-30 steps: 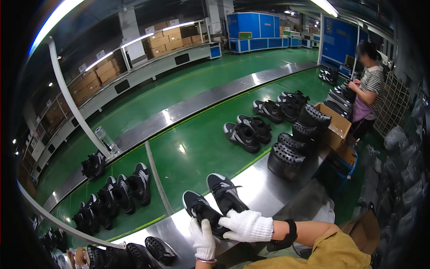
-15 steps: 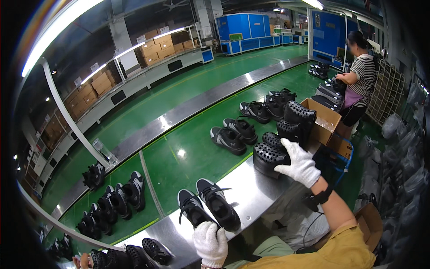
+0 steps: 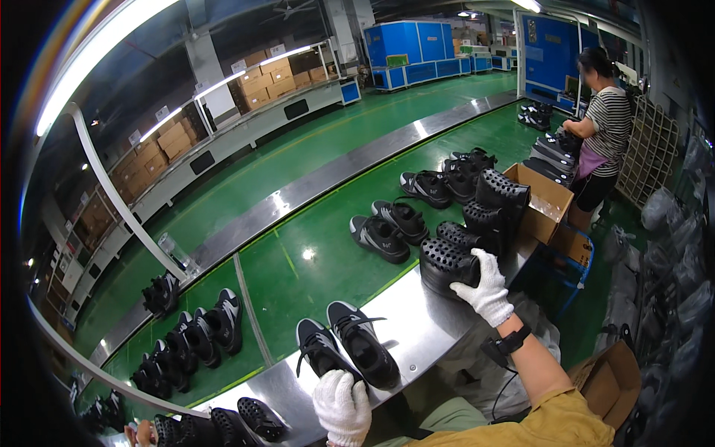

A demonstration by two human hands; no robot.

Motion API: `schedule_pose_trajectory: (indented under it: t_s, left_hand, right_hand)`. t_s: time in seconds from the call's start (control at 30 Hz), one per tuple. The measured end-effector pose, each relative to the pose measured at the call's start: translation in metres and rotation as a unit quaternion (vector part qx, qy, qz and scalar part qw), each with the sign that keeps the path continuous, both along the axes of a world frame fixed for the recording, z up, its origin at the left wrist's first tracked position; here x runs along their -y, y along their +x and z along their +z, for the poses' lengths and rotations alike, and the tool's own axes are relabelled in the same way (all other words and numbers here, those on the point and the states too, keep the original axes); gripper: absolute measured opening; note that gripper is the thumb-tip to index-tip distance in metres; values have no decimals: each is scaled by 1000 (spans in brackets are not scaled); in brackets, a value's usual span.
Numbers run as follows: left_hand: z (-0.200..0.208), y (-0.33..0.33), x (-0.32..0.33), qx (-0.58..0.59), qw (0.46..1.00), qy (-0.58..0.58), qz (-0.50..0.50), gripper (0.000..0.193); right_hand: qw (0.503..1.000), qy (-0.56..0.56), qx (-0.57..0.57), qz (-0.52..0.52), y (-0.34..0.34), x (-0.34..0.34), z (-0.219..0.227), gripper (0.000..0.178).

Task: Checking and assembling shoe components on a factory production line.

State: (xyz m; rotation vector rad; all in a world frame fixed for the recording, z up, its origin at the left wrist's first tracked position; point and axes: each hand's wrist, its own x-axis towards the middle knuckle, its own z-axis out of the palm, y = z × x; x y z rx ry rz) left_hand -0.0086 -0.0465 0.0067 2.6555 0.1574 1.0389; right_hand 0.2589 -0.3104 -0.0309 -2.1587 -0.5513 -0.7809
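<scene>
My left hand (image 3: 342, 407), in a white knit glove, has its fingers curled over the heel of a black-and-grey sneaker (image 3: 316, 346). The paired sneaker (image 3: 363, 344) lies beside it, laces loose, on the metal bench (image 3: 424, 331). My right hand (image 3: 484, 289), also gloved, grips the near side of a black clog-like piece dotted with round holes (image 3: 444, 261), its thumb and fingers spread around the edge. That piece sits at the front of a stack of similar black pieces (image 3: 500, 195); the fingertips on its far side are partly hidden.
Across a green belt (image 3: 298, 272) stand several sneakers (image 3: 387, 231). An open cardboard box (image 3: 547, 201) stands behind the stack. More perforated pieces (image 3: 261, 419) lie at lower left, beside another person's hand (image 3: 141, 432). A co-worker (image 3: 599, 127) in a striped shirt handles shoes at far right.
My right hand has moved down and left, from the top of the black perforated piece to its near side. My left hand has shifted slightly left and down at the sneaker's heel.
</scene>
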Motion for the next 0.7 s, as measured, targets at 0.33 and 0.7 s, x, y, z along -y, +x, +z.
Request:
schedule_pose_trajectory:
  t_s: [0.33,0.7]
  left_hand:
    - [6,29,12,-20,994,66,-88,48]
    - [-8,42,-11,-119,981,143,-63,15]
  right_hand:
    - [998,25,39,-29,-6,-9,26,87]
    - [994,-5,-91,59,-94,-63,-30,89]
